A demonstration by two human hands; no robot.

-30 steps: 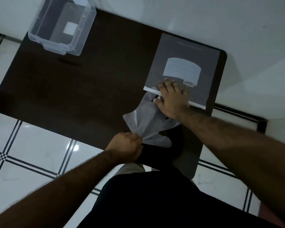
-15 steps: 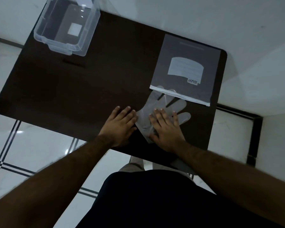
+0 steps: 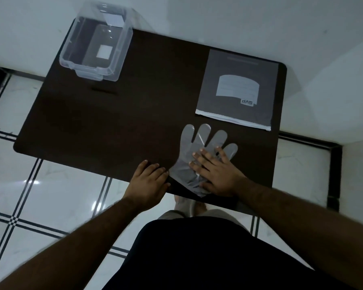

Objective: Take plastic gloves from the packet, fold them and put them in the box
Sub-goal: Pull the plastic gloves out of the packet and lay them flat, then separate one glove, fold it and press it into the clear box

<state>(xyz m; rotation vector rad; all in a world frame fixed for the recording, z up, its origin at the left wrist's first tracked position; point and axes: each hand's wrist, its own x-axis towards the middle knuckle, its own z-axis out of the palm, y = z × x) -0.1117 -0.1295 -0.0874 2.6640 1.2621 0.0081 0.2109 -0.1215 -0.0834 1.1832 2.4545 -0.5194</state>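
A translucent plastic glove [image 3: 194, 149] lies flat on the dark table [image 3: 117, 122] near its front edge, fingers pointing away from me. My right hand [image 3: 216, 172] rests flat on the glove's palm and cuff, fingers spread. My left hand [image 3: 149, 181] lies flat on the table just left of the glove, its fingertips touching the glove's left edge. The grey glove packet [image 3: 239, 88] lies at the back right, its open white edge facing the glove. The clear plastic box [image 3: 96, 42] stands at the table's back left corner; I see no glove inside it.
White walls border the table at the back and right. A white tiled floor with dark lines lies left of and below the table. My dark-clothed body is at the bottom of the view.
The glove came fully out of the packet toward the front edge and now lies flat, clear of it. My right hand left the packet to press on the glove; my left hand opened.
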